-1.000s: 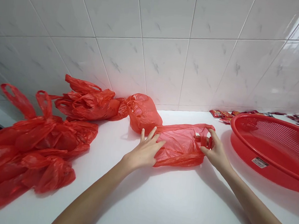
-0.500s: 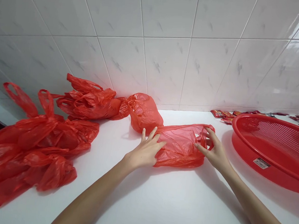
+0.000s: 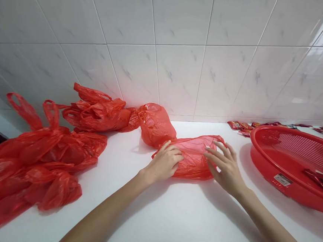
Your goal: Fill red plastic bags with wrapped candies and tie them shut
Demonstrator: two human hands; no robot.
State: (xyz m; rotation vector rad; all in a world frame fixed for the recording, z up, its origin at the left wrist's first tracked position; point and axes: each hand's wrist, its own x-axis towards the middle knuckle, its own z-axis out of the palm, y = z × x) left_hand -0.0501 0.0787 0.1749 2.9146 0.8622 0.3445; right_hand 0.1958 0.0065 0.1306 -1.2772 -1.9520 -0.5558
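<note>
A thin red plastic bag (image 3: 193, 159) lies on its side on the white table in front of me, puffed out and see-through in parts. My left hand (image 3: 164, 162) rests on its left end with the fingers bent loosely over the film. At the bag's right end is my right hand (image 3: 225, 167), fingers apart and partly across the film. Whether anything is inside the bag I cannot make out. Just behind its left end, touching or nearly so, stands a filled, rounded red bag (image 3: 158, 124).
Several bulging red bags (image 3: 44, 152) are heaped at the left, with more red bags (image 3: 100, 112) along the tiled wall. A large red mesh basket (image 3: 269, 174) holding dark packets (image 3: 317, 178) stands at the right. Small red packets (image 3: 238, 126) lie by the wall.
My right hand has moved left over the bag, from its right edge. My left fingers have drawn closer together. The view has tilted slightly and packets now show in the basket.
</note>
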